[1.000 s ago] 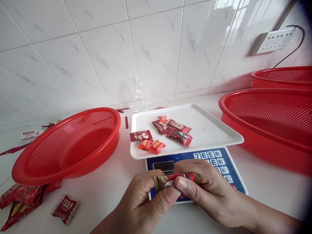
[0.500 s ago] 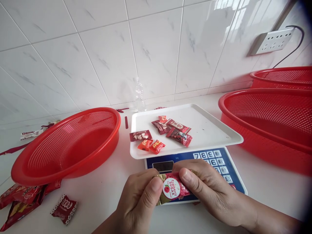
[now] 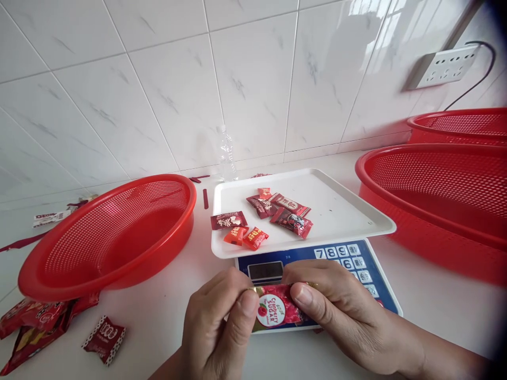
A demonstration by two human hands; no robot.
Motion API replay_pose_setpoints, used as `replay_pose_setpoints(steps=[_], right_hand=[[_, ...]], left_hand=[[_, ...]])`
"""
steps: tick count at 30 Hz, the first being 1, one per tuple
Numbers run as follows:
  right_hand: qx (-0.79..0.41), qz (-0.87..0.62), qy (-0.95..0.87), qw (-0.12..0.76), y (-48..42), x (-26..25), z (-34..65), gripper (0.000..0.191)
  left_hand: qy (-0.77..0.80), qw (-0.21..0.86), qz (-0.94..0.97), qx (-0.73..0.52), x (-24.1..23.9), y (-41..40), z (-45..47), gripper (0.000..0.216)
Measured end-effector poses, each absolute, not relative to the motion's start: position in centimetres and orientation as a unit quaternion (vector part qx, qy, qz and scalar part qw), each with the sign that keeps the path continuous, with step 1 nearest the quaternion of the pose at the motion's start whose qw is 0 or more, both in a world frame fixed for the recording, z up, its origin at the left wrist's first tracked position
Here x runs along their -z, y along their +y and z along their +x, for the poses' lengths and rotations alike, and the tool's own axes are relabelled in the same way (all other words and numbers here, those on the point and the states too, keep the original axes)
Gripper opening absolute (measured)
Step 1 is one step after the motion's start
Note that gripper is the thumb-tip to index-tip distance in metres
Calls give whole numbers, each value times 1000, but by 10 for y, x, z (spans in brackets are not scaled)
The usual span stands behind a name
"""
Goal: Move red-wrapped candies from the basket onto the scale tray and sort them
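Both of my hands pinch one red candy packet [image 3: 275, 311] with gold ends and a round "cranberry sugar" label. My left hand [image 3: 216, 327] grips its left end between thumb and fingers. My right hand [image 3: 336, 309] grips its right end. The packet is held just over the front of a blue-faced weighing scale [image 3: 356, 264]. Behind it, the scale's white tray [image 3: 340, 211] carries several red wrapped candies [image 3: 291, 219].
A red mesh basket [image 3: 106, 237] sits at the left, two larger red baskets [image 3: 435, 190] at the right. Loose red candy packets [image 3: 105, 338] lie at the near left on the white counter. A clear bottle [image 3: 226, 155] stands by the tiled wall, a socket [image 3: 443, 66] upper right.
The packet was turned in my fingers so its round label now faces up, and my left hand shifted lower along its left end.
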State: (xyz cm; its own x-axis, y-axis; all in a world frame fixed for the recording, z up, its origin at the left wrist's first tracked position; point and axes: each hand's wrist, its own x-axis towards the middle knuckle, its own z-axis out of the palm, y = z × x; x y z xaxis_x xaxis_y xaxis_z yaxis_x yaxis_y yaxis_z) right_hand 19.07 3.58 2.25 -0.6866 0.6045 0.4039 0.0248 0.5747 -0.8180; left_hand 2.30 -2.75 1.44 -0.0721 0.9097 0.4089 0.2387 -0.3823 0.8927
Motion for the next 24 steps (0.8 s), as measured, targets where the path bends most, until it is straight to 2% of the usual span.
replay_pose_setpoints(steps=[5,11,15,24], right_hand=[[-457,-215,-798,328,36,-22,192,57],[-523,-136,-771,337,41,-20,189,46],[-557,-144,-758,308,40,-18,186,50],[-497,-122,-792,333,38,-18,182,51]], left_hand=[[480,283,610,-563,-15,-27,24,38],[488,301,612,-545,-16,-23,17,38],[466,285,681,-488,-14,-24,14,33],[442,277,712,-469,-11,-24,11,28]])
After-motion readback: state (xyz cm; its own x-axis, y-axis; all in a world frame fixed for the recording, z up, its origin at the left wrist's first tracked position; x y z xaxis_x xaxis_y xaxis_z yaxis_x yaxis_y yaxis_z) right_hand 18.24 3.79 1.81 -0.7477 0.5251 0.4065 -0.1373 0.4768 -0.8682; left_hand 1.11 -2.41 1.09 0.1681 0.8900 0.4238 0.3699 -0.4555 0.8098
